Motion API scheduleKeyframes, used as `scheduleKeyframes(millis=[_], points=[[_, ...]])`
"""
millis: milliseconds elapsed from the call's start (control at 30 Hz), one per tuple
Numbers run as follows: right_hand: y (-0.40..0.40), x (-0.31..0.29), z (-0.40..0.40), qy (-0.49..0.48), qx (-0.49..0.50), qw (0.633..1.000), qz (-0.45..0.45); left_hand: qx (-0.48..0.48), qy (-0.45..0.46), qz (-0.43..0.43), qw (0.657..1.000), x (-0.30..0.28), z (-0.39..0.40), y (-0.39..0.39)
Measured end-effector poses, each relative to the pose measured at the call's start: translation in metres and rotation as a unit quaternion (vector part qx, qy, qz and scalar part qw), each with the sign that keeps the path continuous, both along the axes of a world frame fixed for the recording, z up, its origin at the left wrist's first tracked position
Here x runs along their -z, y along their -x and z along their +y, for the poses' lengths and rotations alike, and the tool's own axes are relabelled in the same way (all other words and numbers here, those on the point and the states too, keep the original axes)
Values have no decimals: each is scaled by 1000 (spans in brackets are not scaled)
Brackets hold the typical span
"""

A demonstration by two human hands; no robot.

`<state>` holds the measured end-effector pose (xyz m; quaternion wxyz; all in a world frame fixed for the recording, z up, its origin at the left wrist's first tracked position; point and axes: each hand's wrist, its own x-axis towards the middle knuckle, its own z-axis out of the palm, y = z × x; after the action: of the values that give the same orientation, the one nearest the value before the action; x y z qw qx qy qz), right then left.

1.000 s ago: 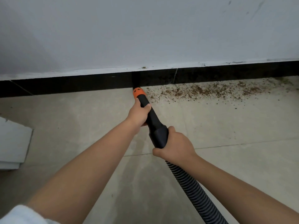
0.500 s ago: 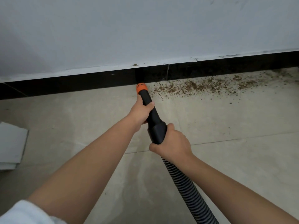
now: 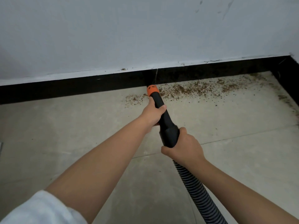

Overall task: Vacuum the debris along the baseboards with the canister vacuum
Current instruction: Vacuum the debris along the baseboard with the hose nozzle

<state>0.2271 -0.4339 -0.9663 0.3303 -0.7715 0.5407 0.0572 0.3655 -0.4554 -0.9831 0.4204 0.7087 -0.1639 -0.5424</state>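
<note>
The debris (image 3: 199, 90) is a long strip of small brown crumbs on the floor (image 3: 64, 135). It lies right along the black baseboard (image 3: 72, 88), from about the middle of the far wall (image 3: 129, 29) to the far right corner. A few more crumbs sit by the baseboard on the right wall.

The vacuum nozzle (image 3: 159, 107) is black with an orange tip (image 3: 152, 90). The tip is down at the floor's far edge, just beside the baseboard, at the left end of the strip of crumbs. A small patch of crumbs lies just to the left of the tip.

The left hand (image 3: 153, 113) holds the thin part of the nozzle, with fingers curled round it, close behind the orange tip. The right hand (image 3: 186, 147) grips the thick back end, where the ribbed black hose (image 3: 194, 189) joins on. The hose runs down to the near right edge of the view.

A white sleeve (image 3: 40, 209) shows at the near left corner.

No words or brand marks can be read on the nozzle or hose.

The floor is pale tile with thin lines between the tiles. There is bare floor to the left of the nozzle and between the arms and the crumbs.
</note>
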Motion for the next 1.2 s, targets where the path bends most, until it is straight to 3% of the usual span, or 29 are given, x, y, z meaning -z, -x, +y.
scheduleKeyframes(millis=[633,1200], points=[[34,6,-29,-6,77,997,-32,61,-5,-10,998,-12,-40,40],[19,7,-9,-19,0,999,-33,0,4,-47,999,-8,-2,21]])
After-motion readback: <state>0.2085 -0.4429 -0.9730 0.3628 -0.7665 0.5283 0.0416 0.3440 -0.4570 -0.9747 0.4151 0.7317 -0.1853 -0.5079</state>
